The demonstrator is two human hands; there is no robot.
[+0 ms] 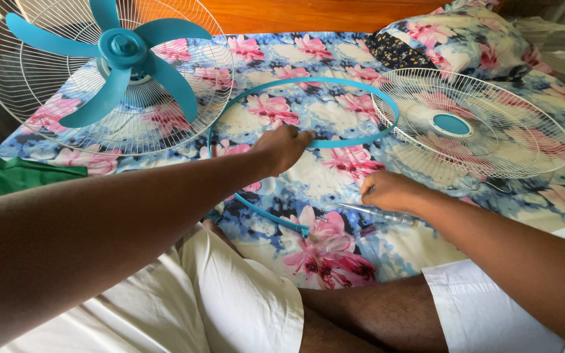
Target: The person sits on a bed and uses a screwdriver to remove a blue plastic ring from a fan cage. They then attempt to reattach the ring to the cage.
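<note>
**Thin ring, light grip**

The left hand point(286, 147) pinched the blue plastic ring point(361, 91) lying on the bed point(308, 176); it looked light, springy, best held at its band. The right hand point(387, 191) closed over a screwdriver point(374, 210) just beneath its fingers.

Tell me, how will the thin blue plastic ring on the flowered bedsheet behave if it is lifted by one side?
The thin blue plastic ring probably flexes and sags, being a narrow open band. It looks light: the left hand grips it alone. Its loose end near the right hand may swing and spread apart.
</note>
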